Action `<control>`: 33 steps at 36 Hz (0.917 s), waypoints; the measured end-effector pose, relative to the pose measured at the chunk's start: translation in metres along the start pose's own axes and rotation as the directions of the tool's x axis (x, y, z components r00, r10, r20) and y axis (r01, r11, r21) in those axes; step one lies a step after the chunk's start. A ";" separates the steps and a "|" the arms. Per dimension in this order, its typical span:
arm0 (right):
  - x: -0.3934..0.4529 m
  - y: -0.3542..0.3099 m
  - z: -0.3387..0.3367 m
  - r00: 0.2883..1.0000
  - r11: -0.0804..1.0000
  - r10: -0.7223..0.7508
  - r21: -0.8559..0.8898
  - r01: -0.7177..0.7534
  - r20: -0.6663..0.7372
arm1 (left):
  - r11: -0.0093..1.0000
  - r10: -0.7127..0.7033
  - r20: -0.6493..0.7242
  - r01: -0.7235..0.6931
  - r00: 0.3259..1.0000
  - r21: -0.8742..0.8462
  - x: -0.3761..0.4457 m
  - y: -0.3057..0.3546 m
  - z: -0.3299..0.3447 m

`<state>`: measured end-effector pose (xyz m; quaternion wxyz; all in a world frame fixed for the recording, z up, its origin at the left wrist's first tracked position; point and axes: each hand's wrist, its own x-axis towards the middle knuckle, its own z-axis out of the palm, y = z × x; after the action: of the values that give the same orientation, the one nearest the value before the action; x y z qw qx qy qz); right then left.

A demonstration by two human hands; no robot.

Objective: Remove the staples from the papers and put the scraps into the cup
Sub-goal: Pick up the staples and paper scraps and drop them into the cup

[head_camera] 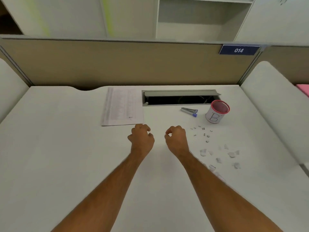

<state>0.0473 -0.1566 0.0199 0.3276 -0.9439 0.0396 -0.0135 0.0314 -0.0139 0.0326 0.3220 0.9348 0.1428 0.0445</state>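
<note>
A stack of printed papers (122, 106) lies flat at the back of the white desk (66, 148). My left hand (141, 138) hovers just below the stack's near right corner, fingers loosely curled, holding nothing. My right hand (176, 138) is beside it, also loosely curled and empty, thumb and forefinger close together. A white cup (217, 111) with a red rim and the letter B stands upright at the back right. Several loose staples (203, 133) lie in front of the cup. Several torn paper scraps (220, 156) lie nearer, right of my right forearm.
A metal staple remover with a blue tip (189, 111) lies left of the cup. Behind it is an open cable slot (178, 99) in the desk. A beige partition (117, 64) with a blue 014 label (238, 50) closes off the back. Something pink (303, 89) shows at far right.
</note>
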 end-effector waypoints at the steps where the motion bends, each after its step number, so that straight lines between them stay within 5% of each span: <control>1: -0.003 0.003 -0.002 1.000 1.000 -0.004 0.004 0.004 -0.005 | 1.000 0.004 0.003 -0.004 1.000 -0.003 -0.004 0.003 0.003; 20: -0.047 0.054 -0.032 0.996 0.994 0.088 0.071 -0.087 -0.011 | 0.990 0.141 0.139 -0.139 0.980 -0.019 -0.053 0.037 0.051; 33: -0.037 0.147 -0.103 0.937 0.944 0.304 0.188 -0.272 -0.172 | 0.985 0.165 0.501 -0.170 0.849 -0.035 -0.082 0.069 0.111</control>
<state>-0.0047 -0.3324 0.0095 0.3958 -0.8920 0.2092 -0.0627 -0.0108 -0.1555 -0.0114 0.3380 0.9247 -0.0277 -0.1731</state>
